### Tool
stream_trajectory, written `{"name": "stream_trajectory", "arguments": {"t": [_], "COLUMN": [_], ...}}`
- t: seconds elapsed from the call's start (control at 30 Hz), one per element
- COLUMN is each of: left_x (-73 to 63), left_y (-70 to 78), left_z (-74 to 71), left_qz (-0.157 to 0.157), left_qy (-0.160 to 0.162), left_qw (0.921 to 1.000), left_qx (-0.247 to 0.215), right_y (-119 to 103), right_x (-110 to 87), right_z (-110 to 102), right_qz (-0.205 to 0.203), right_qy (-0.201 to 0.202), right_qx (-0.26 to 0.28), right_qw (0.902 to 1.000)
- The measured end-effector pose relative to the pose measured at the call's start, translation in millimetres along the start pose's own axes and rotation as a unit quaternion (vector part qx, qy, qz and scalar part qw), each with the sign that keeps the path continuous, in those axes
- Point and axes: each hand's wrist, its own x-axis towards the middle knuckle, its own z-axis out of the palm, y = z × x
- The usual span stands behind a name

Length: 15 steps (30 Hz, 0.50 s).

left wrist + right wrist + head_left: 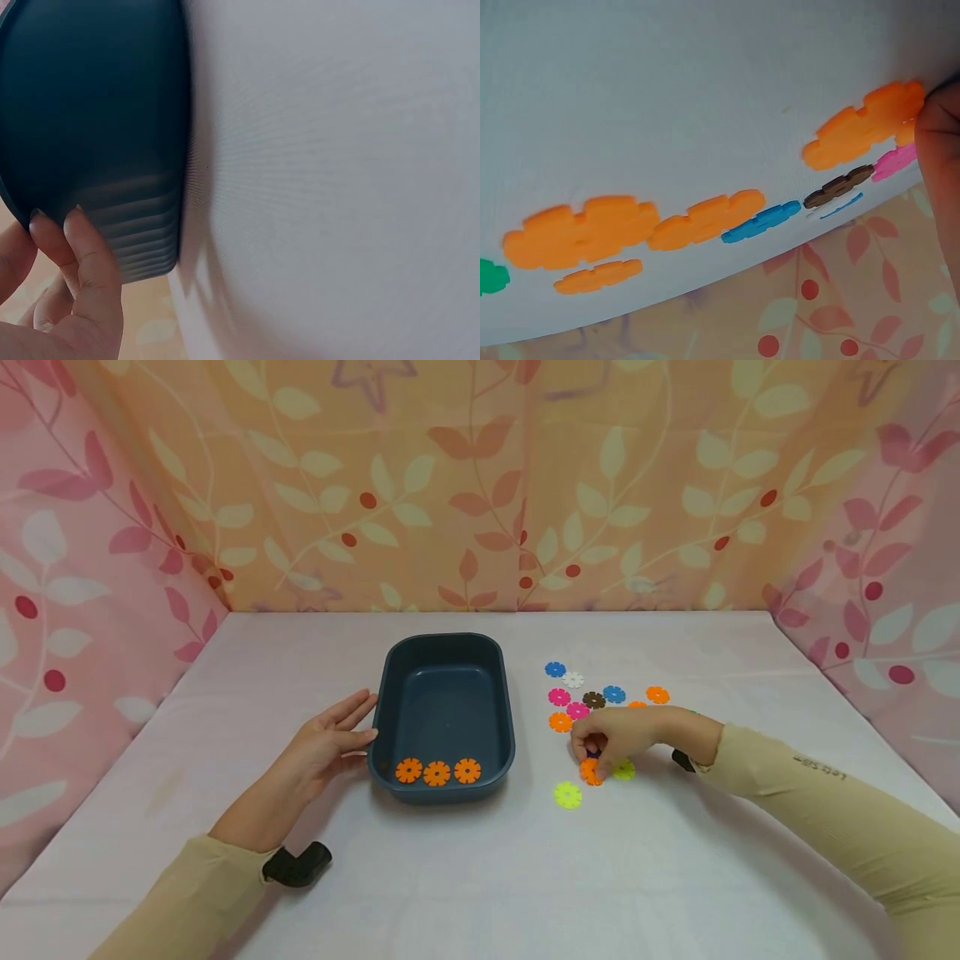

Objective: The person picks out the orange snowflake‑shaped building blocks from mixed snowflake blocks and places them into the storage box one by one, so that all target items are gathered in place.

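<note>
My left hand point(315, 760) rests at the left side of a dark blue tray point(507, 727), fingertips against its rim and outer wall. The left wrist view shows its bent fingers point(94, 262) at that wall. Three orange flower-shaped discs point(437, 773) lie in a row along the tray's near end. On the right, my right hand point(618, 733) pinches an orange flower-shaped disc point(591, 772) between thumb and fingers, low over the cloth. A dark purple disc point(593, 753) shows partly beneath that hand, and a yellow-green one point(624, 769) lies beside it.
Beyond the right hand lie loose discs: blue point(555, 669), white point(573, 680), pink point(558, 697), brown point(594, 700) and orange point(657, 695). Nearer is another yellow-green disc point(567, 795). A green disc point(491, 277) appears in the right wrist view. Patterned curtains point(480, 527) border the white cloth.
</note>
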Motion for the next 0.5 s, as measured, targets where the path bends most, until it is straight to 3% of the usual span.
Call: {"name": "stream_trajectory", "arguments": {"t": [0.5], "left_x": [2.0], "left_y": [-1.9], "left_z": [-0.9], "left_qz": [-0.002], "left_qy": [0.004], "left_qw": [0.9999], "left_qx": [0.013], "right_y": [-10.1], "right_x": [-0.3], "right_z": [-5.1], "right_qz": [0.045], "right_qy": [0.006], "right_qx": [0.021], "right_qw": [0.9988]}}
